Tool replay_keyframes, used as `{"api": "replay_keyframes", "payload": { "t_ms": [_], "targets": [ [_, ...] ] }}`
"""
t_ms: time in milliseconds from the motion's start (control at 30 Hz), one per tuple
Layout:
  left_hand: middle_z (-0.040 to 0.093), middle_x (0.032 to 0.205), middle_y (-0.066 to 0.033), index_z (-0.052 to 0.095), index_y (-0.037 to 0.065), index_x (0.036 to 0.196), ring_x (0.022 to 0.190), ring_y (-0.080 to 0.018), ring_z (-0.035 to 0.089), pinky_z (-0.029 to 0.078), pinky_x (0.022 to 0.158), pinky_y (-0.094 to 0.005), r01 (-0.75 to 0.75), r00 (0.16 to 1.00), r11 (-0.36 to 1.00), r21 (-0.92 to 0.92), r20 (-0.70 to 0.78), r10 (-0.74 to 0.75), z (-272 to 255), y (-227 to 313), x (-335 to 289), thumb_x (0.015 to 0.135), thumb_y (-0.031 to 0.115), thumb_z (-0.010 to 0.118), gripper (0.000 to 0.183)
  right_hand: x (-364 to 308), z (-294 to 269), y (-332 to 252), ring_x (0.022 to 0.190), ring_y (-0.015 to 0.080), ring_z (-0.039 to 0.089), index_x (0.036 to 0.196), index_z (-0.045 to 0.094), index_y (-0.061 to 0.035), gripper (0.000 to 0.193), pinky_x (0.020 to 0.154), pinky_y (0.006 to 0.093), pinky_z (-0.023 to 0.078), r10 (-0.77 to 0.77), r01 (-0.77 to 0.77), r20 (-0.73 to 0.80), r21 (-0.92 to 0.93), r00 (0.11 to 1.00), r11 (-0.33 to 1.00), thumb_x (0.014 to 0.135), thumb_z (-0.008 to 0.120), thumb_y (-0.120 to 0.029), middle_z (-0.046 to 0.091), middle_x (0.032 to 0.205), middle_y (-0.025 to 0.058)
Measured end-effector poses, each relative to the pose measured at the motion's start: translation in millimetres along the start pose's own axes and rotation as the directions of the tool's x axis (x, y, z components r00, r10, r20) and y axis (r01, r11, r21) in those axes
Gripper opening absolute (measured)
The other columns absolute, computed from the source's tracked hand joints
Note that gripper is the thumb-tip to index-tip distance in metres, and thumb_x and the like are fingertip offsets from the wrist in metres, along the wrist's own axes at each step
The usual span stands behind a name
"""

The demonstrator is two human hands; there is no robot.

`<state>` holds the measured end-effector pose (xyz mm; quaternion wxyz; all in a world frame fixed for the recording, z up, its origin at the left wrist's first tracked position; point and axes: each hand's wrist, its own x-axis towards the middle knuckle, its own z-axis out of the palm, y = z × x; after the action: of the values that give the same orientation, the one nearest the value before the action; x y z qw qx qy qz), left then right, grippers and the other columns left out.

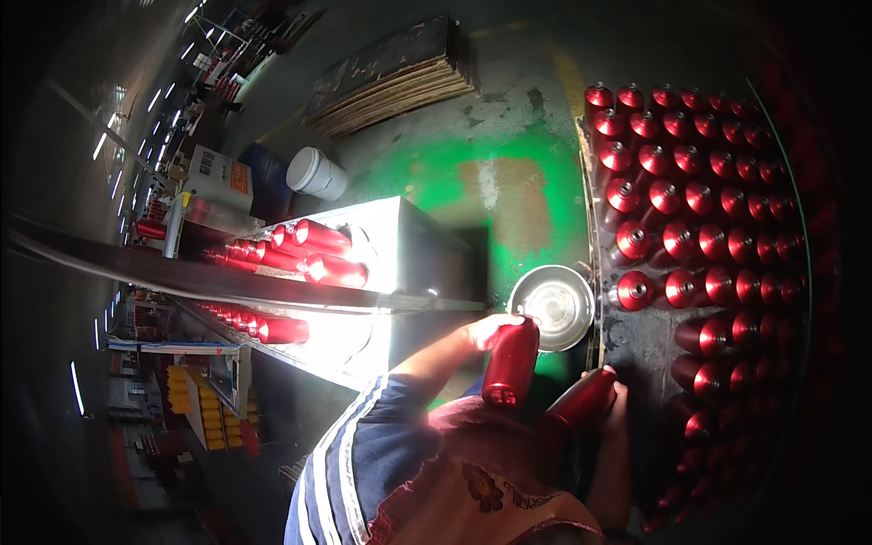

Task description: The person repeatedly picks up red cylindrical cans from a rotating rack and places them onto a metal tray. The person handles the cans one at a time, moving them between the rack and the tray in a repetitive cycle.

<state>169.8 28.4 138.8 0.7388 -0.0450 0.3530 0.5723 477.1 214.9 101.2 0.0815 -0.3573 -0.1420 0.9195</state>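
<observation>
My left hand point(491, 330) is closed around the upper end of a shiny red metal bottle point(511, 365), which hangs tilted in front of my apron. My right hand point(618, 394) grips the end of a second red metal bottle point(581, 400), lying at a slant beside the first. The two bottles are apart. Just beyond the left one is a round silver metal basin point(589, 300). To the right, many upright red bottles point(678, 238) stand in rows on a dark platform point(627, 341).
At left, more red bottles point(331, 271) lie on a brightly lit machine with a white housing point(386, 245); a dark curved bar point(182, 277) crosses it. Further off are a white lidded bucket point(316, 174), stacked boards point(400, 82) and yellow items point(213, 418) on a rack.
</observation>
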Motion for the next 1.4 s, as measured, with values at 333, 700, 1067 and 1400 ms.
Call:
{"api": "replay_keyframes", "payload": {
  "t_ms": [333,700,1067,1400],
  "targets": [
    [0.063,0.119,-0.0176,0.055,0.005,0.130,0.109,-0.0297,0.062,0.051,0.096,-0.0431,0.106,0.990,0.934,-0.340,0.121,-0.068,-85,18,32,0.095,0.040,0.055,0.049,98,90,65,0.077,0.0128,0.063,0.105,0.066,-0.0001,0.027,0.069,0.0279,0.053,0.126,-0.109,0.206,-0.092,0.970,0.990,0.099,0.056,-0.025,0.068,0.092,0.0061],
    [0.062,0.120,-0.0205,0.055,0.008,0.131,0.106,-0.0356,0.062,0.052,0.093,-0.0465,0.166,0.986,0.910,-0.381,0.074,-0.149,-114,33,26,0.097,0.049,0.047,0.054,120,137,90,0.107,0.0197,0.066,0.123,0.060,0.0027,0.032,0.094,0.0341,0.054,-0.155,0.227,0.354,-0.172,0.922,0.959,0.093,0.064,-0.007,0.068,0.113,0.0126],
    [0.063,0.118,-0.0184,0.056,0.009,0.129,0.103,-0.0358,0.062,0.052,0.092,-0.0465,0.057,0.998,0.967,0.249,-0.035,-0.050,-71,48,48,0.099,0.057,0.041,0.059,26,43,29,0.106,0.0215,0.061,0.134,0.051,-0.0028,0.048,0.095,0.0393,0.050,-0.188,0.188,-0.225,-0.024,0.956,0.982,0.092,0.046,-0.025,0.062,0.120,0.0129],
    [0.063,0.123,-0.0111,0.078,0.014,0.102,0.112,-0.0258,0.058,0.046,0.098,-0.0372,-0.587,0.611,-0.159,0.794,0.563,0.556,135,-30,134,0.069,0.010,0.085,0.033,-87,3,-19,0.116,0.0251,0.053,0.112,0.075,-0.0258,0.040,0.099,0.0343,0.045,-0.986,-0.061,-0.033,-0.998,0.164,0.024,0.073,0.076,-0.016,0.055,0.130,0.0091]
  ]
}}
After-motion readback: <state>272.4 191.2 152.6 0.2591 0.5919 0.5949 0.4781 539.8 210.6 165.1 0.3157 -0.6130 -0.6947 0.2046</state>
